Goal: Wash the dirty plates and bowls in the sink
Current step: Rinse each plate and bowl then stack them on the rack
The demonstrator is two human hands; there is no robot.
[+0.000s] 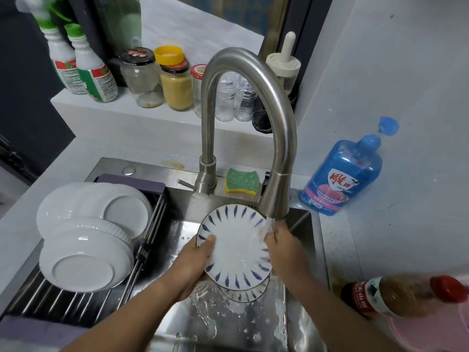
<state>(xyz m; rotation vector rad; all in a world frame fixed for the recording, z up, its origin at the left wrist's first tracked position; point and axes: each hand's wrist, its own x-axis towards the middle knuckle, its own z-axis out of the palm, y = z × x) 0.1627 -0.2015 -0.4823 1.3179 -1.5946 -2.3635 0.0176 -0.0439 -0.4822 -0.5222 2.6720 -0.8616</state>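
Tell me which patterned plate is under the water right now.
The upper plate, held by the left hand and right hand, with the tap's stream hitting it. The lower plate lies beneath it in the sink.

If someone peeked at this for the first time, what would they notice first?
The big curved tap in the middle, pouring water onto the blue-dashed plate that the left hand and right hand hold over the sink. Next, the white dishes stacked upside down on the rack at left, and the blue soap bottle at right.
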